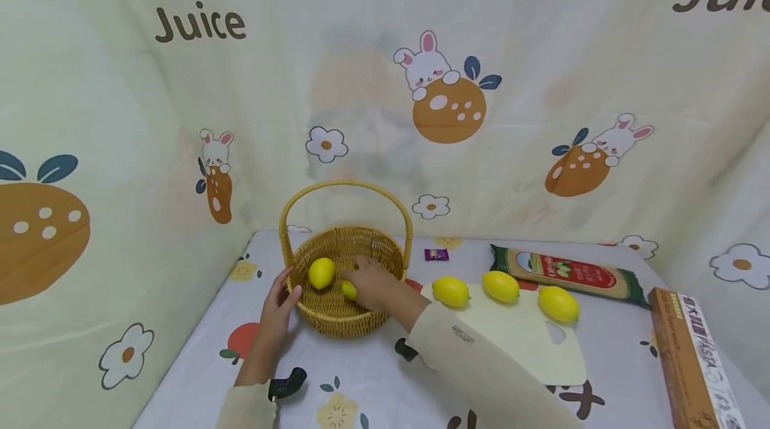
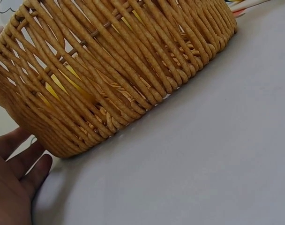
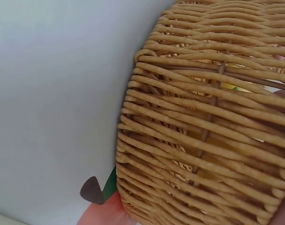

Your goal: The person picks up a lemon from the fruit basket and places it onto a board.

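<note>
A round wicker basket [image 1: 343, 327] with a tall arched handle stands towards the back left of the table. My left hand [image 1: 279, 309] rests against its left side, the fingers extended along the outer wall in the left wrist view. My right hand [image 1: 373, 285] reaches over the rim into the basket and holds a yellow lemon [image 1: 349, 291], partly hidden beneath it. Another lemon [image 1: 321, 273] lies in the basket's left part. Through the weave, the right wrist view shows yellow patches; the right fingers are mostly hidden there.
Three lemons, the middle one [image 1: 500, 287] among them, lie along the far edge of a white cutting board [image 1: 529, 349]. Behind are a small purple packet [image 1: 436, 254] and a long green-ended bag [image 1: 571, 272]. A pasta box [image 1: 692, 362] stands at the right.
</note>
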A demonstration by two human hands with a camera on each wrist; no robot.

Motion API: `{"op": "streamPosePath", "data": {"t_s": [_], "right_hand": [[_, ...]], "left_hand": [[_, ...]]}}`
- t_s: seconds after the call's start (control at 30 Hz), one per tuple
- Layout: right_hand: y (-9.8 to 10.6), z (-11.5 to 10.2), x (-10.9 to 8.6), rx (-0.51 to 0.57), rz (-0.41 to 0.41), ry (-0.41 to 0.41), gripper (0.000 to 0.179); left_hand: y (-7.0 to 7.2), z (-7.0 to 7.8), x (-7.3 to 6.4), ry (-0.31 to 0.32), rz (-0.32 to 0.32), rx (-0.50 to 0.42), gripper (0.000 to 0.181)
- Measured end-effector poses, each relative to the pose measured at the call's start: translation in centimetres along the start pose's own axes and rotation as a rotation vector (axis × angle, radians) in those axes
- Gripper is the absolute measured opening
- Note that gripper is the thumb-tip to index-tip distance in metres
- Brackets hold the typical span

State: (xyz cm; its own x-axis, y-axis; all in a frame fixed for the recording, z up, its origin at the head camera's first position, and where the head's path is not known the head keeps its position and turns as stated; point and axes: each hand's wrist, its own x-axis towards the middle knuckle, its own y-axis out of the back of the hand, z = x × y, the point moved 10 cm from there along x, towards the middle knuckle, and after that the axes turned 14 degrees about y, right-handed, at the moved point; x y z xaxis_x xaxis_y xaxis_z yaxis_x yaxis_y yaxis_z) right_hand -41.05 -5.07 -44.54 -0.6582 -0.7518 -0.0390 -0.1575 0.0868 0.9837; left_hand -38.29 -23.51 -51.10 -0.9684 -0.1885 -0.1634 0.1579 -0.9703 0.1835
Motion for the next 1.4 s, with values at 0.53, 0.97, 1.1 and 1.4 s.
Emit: {"op": "streamPosePath", "data": {"t_s": [0.53, 0.97, 1.1, 1.4], "right_hand": [[3.9, -1.1, -4.5, 0.052, 0.21, 0.029, 0.054], [5.3, -0.6, -9.3, 0.035, 0.326, 0.035, 0.056], [5.4, 0.2, -10.9, 0.057, 0.36, 0.012, 0.054], [5.5, 1.4, -14.1, 0.09, 0.427, -0.022, 0.05]], "left_hand": [[-0.1, -0.1, 0.0, 0.012, 0.003, 0.016, 0.056], [-0.2, -0.4, 0.3, 0.029, 0.007, 0.012, 0.057], [-0.4, -0.2, 0.2, 0.021, -0.004, 0.003, 0.056], [0.1, -0.4, 0.3, 0.013, 0.023, 0.021, 0.055]]}}
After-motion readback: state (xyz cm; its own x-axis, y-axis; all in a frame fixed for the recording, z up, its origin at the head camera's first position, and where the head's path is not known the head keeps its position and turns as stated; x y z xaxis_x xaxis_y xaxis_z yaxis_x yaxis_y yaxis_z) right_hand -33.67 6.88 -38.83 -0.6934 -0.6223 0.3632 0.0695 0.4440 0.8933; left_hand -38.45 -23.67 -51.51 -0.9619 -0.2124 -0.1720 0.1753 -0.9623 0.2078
